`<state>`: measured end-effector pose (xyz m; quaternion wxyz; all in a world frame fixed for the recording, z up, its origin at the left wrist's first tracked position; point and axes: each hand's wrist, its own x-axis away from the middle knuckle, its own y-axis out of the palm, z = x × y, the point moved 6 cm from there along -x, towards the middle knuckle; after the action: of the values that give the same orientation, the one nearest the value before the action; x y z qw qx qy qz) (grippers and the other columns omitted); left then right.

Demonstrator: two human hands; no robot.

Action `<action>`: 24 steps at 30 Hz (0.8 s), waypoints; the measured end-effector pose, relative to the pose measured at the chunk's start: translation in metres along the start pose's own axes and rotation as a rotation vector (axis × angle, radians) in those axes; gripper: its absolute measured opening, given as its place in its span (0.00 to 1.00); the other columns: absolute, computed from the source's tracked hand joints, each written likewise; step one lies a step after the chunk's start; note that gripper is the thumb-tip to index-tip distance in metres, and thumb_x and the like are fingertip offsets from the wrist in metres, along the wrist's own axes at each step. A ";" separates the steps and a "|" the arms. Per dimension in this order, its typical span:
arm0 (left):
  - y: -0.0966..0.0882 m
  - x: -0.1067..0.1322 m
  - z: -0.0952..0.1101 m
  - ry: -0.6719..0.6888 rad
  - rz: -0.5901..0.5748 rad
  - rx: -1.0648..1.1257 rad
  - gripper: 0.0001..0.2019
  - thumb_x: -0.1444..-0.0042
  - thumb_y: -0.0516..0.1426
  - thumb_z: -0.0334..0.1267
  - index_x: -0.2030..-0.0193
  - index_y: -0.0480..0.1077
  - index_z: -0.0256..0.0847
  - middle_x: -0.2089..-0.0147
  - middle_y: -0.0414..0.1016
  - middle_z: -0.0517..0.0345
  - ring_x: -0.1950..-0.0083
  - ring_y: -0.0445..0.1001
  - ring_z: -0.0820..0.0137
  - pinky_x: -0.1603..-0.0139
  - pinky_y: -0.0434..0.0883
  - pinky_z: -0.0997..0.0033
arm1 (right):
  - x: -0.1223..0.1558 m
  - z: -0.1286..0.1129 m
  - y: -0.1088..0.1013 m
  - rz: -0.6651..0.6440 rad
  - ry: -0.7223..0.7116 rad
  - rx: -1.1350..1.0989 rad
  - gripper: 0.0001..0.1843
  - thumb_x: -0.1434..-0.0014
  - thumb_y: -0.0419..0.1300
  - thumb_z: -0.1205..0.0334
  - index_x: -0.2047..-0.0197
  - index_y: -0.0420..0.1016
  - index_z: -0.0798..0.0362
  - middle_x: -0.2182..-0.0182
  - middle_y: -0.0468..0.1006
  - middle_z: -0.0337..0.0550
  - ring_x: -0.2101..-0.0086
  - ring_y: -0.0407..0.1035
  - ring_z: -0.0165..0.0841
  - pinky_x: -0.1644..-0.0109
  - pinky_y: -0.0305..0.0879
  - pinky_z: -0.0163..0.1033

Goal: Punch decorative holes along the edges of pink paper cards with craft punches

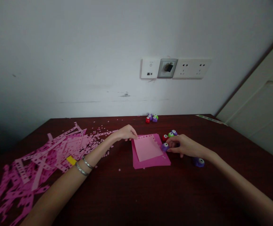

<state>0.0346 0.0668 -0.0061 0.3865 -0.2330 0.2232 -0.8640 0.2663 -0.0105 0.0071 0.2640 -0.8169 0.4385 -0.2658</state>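
From where I stand, the left hand pinches the upper-left corner of a pale pink sheet. The right hand appears to grip a purple punch between thumb and fingers, at the sheet's right edge. The sheet lies between the two sets of fingertips, over a darker pink stack. A row of holes runs rightward from the left fingertips along the top edge.

The step in hand looks like edge punching. Recommended practice:
1. Hold the sheet taut and level with the left fingers.
2. Seat its edge squarely in the punch, keeping the stack below out of the slot.
3. Match the existing spacing, then press straight down (a tilted punch would probably crease thin paper).

Limits of view: the punch's slot faces away from clear sight, so I cannot tell whether paper is inside. Just beyond the right fingers, a small group of punches is partly covered by them. The punch under the right wrist is partly hidden too. Left of the left fingers, the paper strips run out of frame; the hole shapes are too small to read.
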 end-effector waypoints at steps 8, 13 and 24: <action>-0.001 0.005 0.000 -0.089 -0.079 0.016 0.12 0.59 0.60 0.43 0.69 0.75 0.38 0.81 0.64 0.62 0.81 0.58 0.78 0.81 0.54 0.73 | -0.001 -0.001 0.001 0.011 -0.028 -0.017 0.18 0.49 0.59 0.50 0.61 0.71 0.55 0.72 0.73 0.42 0.74 0.67 0.29 0.81 0.70 0.31; -0.001 0.006 0.001 -0.115 -0.102 0.034 0.10 0.59 0.60 0.42 0.70 0.75 0.39 0.82 0.64 0.62 0.81 0.59 0.78 0.81 0.55 0.73 | -0.001 -0.006 0.001 0.035 -0.058 0.010 0.17 0.48 0.58 0.52 0.60 0.72 0.55 0.72 0.73 0.41 0.75 0.68 0.29 0.81 0.70 0.31; 0.003 0.003 -0.004 -0.096 -0.113 0.082 0.12 0.61 0.62 0.42 0.70 0.75 0.36 0.83 0.64 0.62 0.81 0.59 0.79 0.82 0.55 0.77 | -0.003 -0.005 0.005 0.048 -0.078 0.015 0.16 0.47 0.58 0.53 0.59 0.72 0.54 0.71 0.74 0.41 0.75 0.68 0.29 0.81 0.70 0.30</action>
<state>0.0324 0.0640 -0.0098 0.3564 -0.2704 0.1552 -0.8808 0.2586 -0.0112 0.0074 0.2933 -0.8139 0.4453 -0.2306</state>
